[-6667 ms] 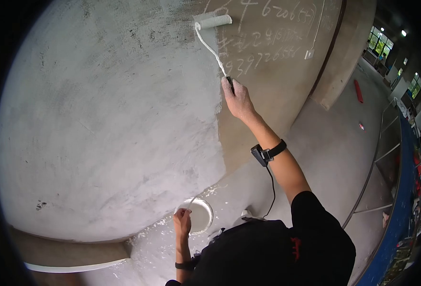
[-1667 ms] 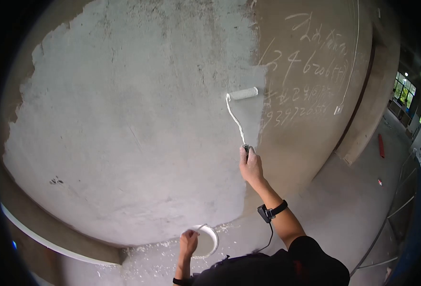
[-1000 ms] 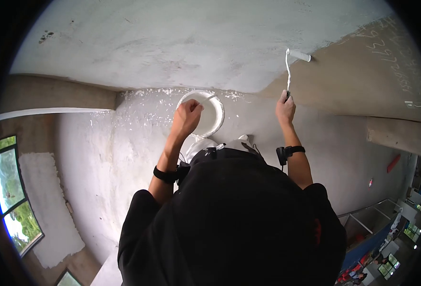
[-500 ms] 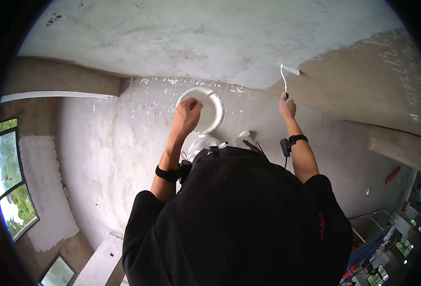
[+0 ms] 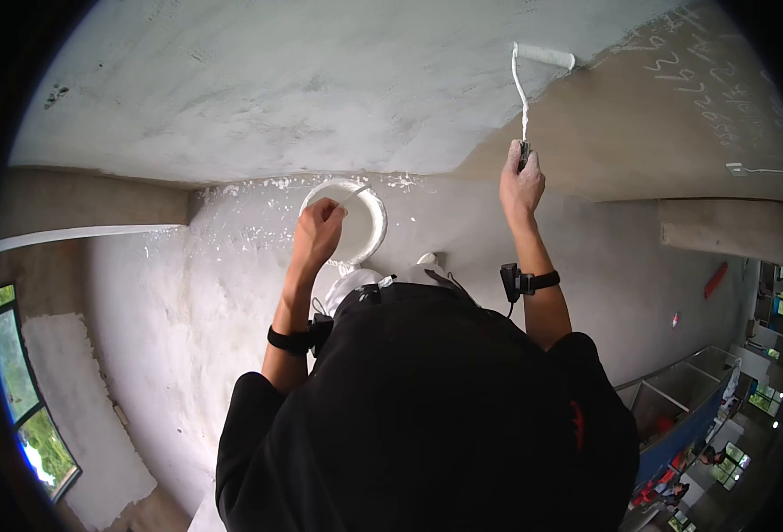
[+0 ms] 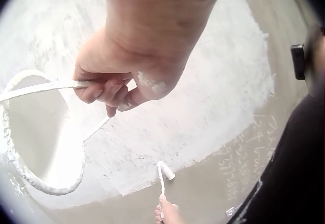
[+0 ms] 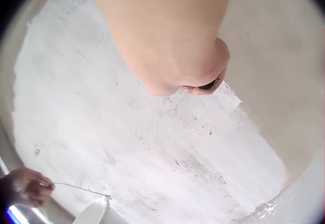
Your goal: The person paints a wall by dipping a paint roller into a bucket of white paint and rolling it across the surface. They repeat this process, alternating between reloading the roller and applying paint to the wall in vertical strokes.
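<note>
My right hand [image 5: 522,188] grips the dark handle of a paint roller [image 5: 545,57], whose white sleeve lies against the wall near the edge between the coated grey part and bare brown plaster. In the right wrist view the fingers of my right hand [image 7: 203,77] curl round the dark handle end; the roller's sleeve is hidden there. My left hand [image 5: 319,232] holds the thin handle of a white bucket [image 5: 379,222] at its left rim. The left wrist view shows my left hand [image 6: 127,72] with fingers curled round the white-coated bail [image 6: 45,87] above the bucket.
White splashes mark the floor [image 5: 143,293] along the wall's foot. Chalk writing and a small socket [image 5: 735,168] are on the brown plaster [image 5: 604,133]. A red object [image 5: 716,280] lies on the floor at right, beyond which stands a metal frame [image 5: 666,395]. Windows [image 5: 19,363] are at left.
Against half a second ago, the roller and my right hand stand higher in the head view. The view has shifted, with bucket and left hand further left. Both hands keep their holds.
</note>
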Available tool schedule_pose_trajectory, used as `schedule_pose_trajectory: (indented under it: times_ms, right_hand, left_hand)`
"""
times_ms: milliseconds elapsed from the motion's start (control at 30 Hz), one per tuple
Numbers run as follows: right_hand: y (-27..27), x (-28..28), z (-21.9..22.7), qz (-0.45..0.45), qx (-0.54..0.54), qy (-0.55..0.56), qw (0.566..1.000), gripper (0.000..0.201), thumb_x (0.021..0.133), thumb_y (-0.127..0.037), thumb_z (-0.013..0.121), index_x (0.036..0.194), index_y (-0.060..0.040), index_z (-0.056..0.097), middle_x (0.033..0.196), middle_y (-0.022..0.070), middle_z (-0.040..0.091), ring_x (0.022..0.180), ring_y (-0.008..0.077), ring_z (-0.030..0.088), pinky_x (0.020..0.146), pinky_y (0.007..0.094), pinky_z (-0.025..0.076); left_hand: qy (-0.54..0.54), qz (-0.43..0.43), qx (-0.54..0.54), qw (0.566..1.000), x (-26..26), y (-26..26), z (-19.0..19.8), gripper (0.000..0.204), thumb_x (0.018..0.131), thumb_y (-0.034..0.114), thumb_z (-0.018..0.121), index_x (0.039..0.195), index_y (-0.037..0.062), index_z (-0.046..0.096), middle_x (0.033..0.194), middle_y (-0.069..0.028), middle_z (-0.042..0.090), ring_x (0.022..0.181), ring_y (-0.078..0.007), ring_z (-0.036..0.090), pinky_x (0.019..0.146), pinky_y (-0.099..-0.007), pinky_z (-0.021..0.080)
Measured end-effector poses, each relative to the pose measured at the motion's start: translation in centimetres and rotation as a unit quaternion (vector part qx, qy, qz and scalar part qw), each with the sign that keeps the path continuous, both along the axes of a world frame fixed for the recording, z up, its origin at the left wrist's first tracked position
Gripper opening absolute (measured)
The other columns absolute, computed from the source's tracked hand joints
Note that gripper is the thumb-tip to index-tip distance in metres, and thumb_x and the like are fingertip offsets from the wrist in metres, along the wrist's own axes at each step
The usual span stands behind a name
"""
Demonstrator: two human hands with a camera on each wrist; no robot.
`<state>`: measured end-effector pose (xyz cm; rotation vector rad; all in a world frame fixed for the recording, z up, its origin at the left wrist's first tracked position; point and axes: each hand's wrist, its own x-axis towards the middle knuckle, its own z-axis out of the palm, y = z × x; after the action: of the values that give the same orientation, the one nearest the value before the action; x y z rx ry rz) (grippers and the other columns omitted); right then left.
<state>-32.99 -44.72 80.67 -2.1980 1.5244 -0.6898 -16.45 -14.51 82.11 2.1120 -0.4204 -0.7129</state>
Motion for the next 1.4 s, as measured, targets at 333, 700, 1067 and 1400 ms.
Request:
schedule_pose_trajectory:
  times_ms: [333, 700, 1067, 1400]
  right_hand:
    - [-1.8, 6.9, 12.5, 0.157, 0.157, -0.45, 0.865, 0.038, 0.095, -0.033, 0.062, 0.071, -0.007, 0.05, 0.062, -0.0049, 0.041, 0.056, 0.0046, 0.035, 0.051, 0.0251, 0.03]
    - [-4.9, 6.3, 27.8, 0.231, 0.123, -0.517, 0.815, 0.046, 0.099, -0.048, 0.049, 0.075, -0.0088, 0.05, 0.059, -0.0023, 0.043, 0.048, 0.0063, 0.039, 0.046, 0.0241, 0.032]
    - [-9.3, 5.5, 39.0, 0.256, 0.02, -0.52, 0.815, 0.046, 0.099, -0.05, 0.047, 0.075, -0.0105, 0.05, 0.058, -0.0028, 0.043, 0.044, 0.0058, 0.036, 0.041, 0.0234, 0.029]
    - [-8.2, 4.3, 25.5, 0.228, 0.1, -0.5, 0.83, 0.045, 0.101, -0.049, 0.043, 0.075, -0.0119, 0.046, 0.059, -0.0034, 0.042, 0.046, 0.0055, 0.038, 0.043, 0.0227, 0.031]
  left_hand:
    - [-0.015, -0.019, -0.038, 0.999, 0.1, 0.4, -0.2, 0.025, 0.085, 0.021, 0.06, 0.086, -0.0035, 0.065, 0.069, -0.0141, 0.062, 0.063, -0.0192, 0.058, 0.063, -0.0337, 0.046]
    - [-0.035, -0.001, -0.042, 0.998, 0.7, 1.1, -1.8, 0.027, 0.081, 0.022, 0.061, 0.087, -0.0036, 0.068, 0.074, -0.0181, 0.066, 0.069, -0.0252, 0.064, 0.069, -0.0355, 0.049]
    - [-0.069, 0.016, -0.072, 0.995, 1.1, 0.9, -3.2, 0.028, 0.078, 0.021, 0.062, 0.084, -0.0056, 0.068, 0.073, -0.0196, 0.066, 0.069, -0.0281, 0.064, 0.068, -0.0368, 0.048]
    - [-0.078, 0.016, -0.059, 0.995, 1.5, 0.7, -1.9, 0.031, 0.078, 0.024, 0.061, 0.086, -0.0053, 0.068, 0.072, -0.0208, 0.066, 0.069, -0.0298, 0.065, 0.068, -0.0384, 0.049]
